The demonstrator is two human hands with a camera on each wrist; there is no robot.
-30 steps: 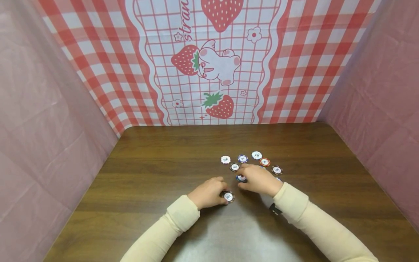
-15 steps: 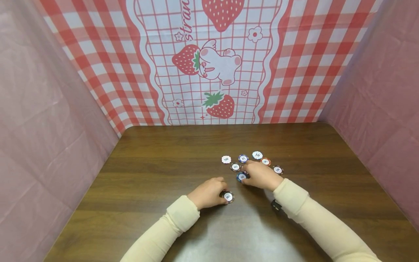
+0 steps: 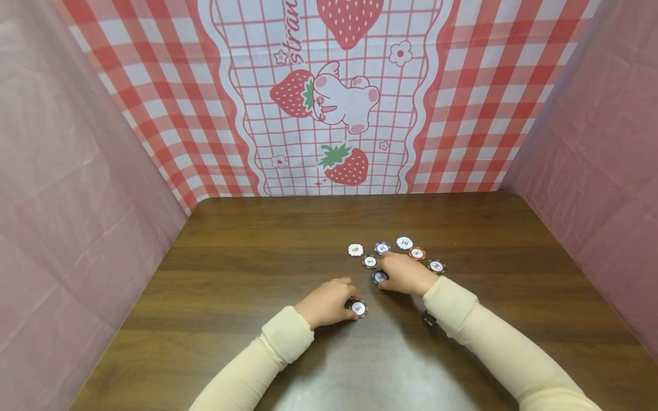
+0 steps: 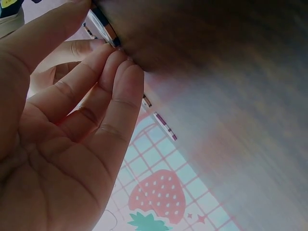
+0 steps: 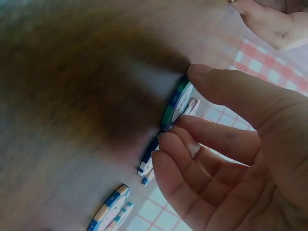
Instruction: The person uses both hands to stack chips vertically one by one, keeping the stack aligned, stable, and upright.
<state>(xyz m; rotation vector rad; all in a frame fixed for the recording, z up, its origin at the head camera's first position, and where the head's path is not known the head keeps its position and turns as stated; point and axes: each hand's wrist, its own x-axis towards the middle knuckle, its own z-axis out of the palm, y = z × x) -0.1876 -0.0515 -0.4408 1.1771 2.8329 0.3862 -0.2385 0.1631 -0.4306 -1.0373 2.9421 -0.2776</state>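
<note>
A black-edged 100 chip (image 3: 359, 309) lies nearest the front, its left side between the thumb and fingers of my left hand (image 3: 327, 302). In the left wrist view, my left hand (image 4: 72, 110) has its thumb and fingertips at the edge of that chip (image 4: 105, 24). Up and to the right, my right hand (image 3: 408, 274) pinches a blue-green chip (image 3: 379, 277). The right wrist view has that chip (image 5: 178, 102) between the thumb and index finger of my right hand (image 5: 231, 154), low over or on the table; which of these cannot be told.
Around the right hand on the wooden table (image 3: 247, 240) lie a white 500 chip (image 3: 355, 250), a dark chip (image 3: 369, 261), a blue chip (image 3: 382, 248), a white 10 chip (image 3: 404, 243), a red chip (image 3: 417, 253) and another dark chip (image 3: 436, 266). A checked cloth (image 3: 473, 103) hangs behind.
My right hand has shifted slightly left, and its fingers have come round the blue-green chip, which shows a different face than one second ago. My left hand and its chip have not visibly moved.
</note>
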